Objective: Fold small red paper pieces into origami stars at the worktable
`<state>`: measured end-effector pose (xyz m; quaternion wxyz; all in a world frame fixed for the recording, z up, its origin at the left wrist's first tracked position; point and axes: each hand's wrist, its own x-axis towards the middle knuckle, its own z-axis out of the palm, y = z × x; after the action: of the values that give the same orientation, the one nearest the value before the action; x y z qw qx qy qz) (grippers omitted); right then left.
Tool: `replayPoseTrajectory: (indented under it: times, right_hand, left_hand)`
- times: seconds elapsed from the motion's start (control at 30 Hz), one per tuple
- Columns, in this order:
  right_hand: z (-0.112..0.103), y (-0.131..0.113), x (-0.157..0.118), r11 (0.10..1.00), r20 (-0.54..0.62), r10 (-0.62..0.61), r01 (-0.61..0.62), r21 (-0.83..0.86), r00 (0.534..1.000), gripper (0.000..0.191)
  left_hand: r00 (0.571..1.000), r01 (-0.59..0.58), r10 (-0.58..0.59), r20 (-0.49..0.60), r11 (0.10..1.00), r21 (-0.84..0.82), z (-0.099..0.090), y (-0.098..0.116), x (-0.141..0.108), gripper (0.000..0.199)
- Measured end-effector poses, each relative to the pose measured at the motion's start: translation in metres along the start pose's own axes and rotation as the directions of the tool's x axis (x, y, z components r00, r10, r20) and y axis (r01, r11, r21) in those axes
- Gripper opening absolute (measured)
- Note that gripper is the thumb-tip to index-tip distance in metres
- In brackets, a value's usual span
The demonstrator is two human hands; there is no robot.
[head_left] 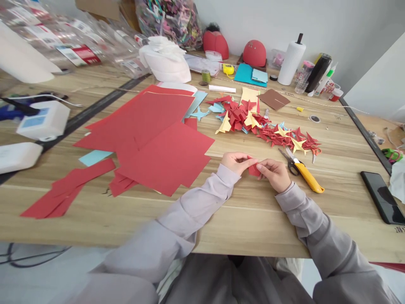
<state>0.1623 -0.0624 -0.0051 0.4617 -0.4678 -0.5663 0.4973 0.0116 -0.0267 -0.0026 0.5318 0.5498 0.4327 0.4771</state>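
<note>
Between both hands is a small folded piece of red paper (253,169), just above the wooden table (240,219). My left hand (236,162) pinches its upper left edge, thumb stretched along it. My right hand (274,171) grips the right side between thumb and fingers. Behind the hands lies a heap of folded red paper stars (238,116), with a few yellow stars (298,145) and a light blue star (199,113) around it. Close to my right hand are a yellow utility knife (308,176) and black-handled scissors (293,168).
Large red paper sheets (164,158) and cut red strips (63,192) cover the left side. A black phone (384,198) lies at the right. Farther back stand a white bottle (291,63), a red pincushion (254,53), a yellow tape measure (228,69) and plastic bottles (85,42).
</note>
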Motion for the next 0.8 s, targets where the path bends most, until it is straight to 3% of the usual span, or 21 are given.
replayPoseTrajectory:
  times: [0.8]
  right_hand:
    - [0.0012, -0.0021, -0.0008, 0.999, 0.009, -0.023, 0.023, -0.036, 1.000, 0.032]
  left_hand:
    - [1.000, 0.008, -0.009, 0.010, 0.998, 0.066, -0.0005, 0.0016, -0.0020, 0.027]
